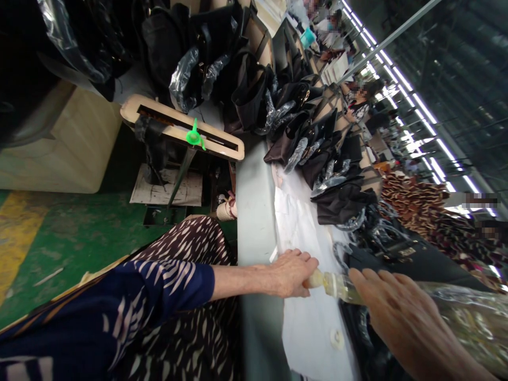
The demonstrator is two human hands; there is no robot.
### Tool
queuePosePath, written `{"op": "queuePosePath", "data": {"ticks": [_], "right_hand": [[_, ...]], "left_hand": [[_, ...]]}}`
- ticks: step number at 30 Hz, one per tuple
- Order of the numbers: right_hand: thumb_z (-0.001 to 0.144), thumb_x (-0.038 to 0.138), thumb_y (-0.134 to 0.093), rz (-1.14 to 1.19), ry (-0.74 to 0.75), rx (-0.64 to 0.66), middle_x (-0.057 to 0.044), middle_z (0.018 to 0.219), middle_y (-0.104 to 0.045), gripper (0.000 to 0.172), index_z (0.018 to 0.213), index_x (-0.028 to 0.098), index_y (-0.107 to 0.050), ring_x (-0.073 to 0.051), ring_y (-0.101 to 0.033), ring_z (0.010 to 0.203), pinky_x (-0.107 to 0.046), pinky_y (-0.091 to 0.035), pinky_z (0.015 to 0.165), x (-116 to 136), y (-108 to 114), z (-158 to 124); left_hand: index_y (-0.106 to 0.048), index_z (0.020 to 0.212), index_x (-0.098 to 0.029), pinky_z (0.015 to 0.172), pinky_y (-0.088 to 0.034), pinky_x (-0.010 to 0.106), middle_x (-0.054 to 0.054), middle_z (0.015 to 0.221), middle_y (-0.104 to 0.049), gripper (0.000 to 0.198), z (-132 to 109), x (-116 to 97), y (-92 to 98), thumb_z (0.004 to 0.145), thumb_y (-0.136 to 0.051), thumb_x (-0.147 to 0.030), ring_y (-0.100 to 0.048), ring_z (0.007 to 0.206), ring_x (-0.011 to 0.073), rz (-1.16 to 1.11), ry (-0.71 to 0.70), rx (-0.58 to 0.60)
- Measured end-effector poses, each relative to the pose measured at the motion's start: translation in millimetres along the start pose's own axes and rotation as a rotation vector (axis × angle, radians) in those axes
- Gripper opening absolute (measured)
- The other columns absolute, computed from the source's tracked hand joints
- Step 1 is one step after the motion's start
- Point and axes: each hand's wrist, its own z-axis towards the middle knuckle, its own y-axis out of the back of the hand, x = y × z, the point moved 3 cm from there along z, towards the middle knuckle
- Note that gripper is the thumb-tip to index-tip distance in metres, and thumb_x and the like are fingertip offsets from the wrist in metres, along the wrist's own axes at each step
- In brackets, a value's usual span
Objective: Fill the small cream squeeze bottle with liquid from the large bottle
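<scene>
A clear plastic bottle with a yellowish tint lies across the view at the right. My left hand is closed at its narrow end, on the yellowish tip. My right hand is wrapped over the bottle from above, farther along; its palm and thumb are hidden. Beneath my left hand a white sheet covers part of the grey worktop. A small pale roll of tape or ring lies on the sheet.
Black bags with plastic-wrapped handles line the table. A slotted wooden stand carries a bright green funnel-like piece. Stacked brown pieces stand farther off. A pale bin rests on the green floor. Other people work in the background.
</scene>
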Motion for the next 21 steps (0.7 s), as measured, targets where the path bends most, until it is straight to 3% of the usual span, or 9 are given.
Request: {"op": "queuePosePath", "data": {"ticks": [7, 15, 17, 21], "right_hand": [[0.069, -0.001, -0.047, 0.013, 0.019, -0.006, -0.006, 0.087, -0.059, 0.047, 0.114, 0.014, -0.047, -0.024, -0.054, 0.078, -0.041, -0.042, 0.074, -3.7, -2.6, -4.2], [0.077, -0.002, -0.039, 0.056, -0.057, 0.054, -0.003, 0.079, -0.061, 0.037, 0.104, 0.017, -0.055, -0.023, -0.054, 0.068, -0.039, -0.039, 0.066, -1.7, -10.6, -8.0], [0.079, -0.001, -0.036, 0.125, -0.115, 0.110, -0.006, 0.085, -0.064, 0.038, 0.107, 0.016, -0.057, -0.026, -0.058, 0.076, -0.042, -0.041, 0.071, 0.1, -19.5, -17.5], [0.074, 0.003, -0.040, 0.529, -0.411, 0.353, -0.011, 0.102, -0.066, 0.044, 0.108, 0.018, -0.064, -0.033, -0.059, 0.096, -0.050, -0.040, 0.086, 3.1, -43.3, -39.0]], "left_hand": [[-0.048, 0.105, -0.015, 0.081, -0.045, 0.035, 0.010, 0.108, -0.056, 0.048, -0.2, -0.1, 0.1, 0.073, -0.072, -0.041, -0.054, 0.095, 0.0254, -0.008, 0.017, 0.008], [-0.047, 0.104, -0.016, 0.085, -0.044, 0.035, 0.009, 0.107, -0.056, 0.046, -1.1, -0.8, 2.8, 0.073, -0.072, -0.039, -0.053, 0.096, 0.0252, -0.020, 0.023, 0.036], [-0.047, 0.104, -0.016, 0.085, -0.045, 0.035, 0.009, 0.108, -0.056, 0.046, -1.6, -1.6, 4.7, 0.073, -0.072, -0.039, -0.053, 0.096, 0.0251, -0.022, 0.024, 0.042], [-0.046, 0.103, -0.016, 0.085, -0.045, 0.035, 0.009, 0.108, -0.055, 0.045, -2.2, -1.7, 7.6, 0.074, -0.071, -0.040, -0.053, 0.096, 0.0250, -0.028, 0.040, 0.063]]}}
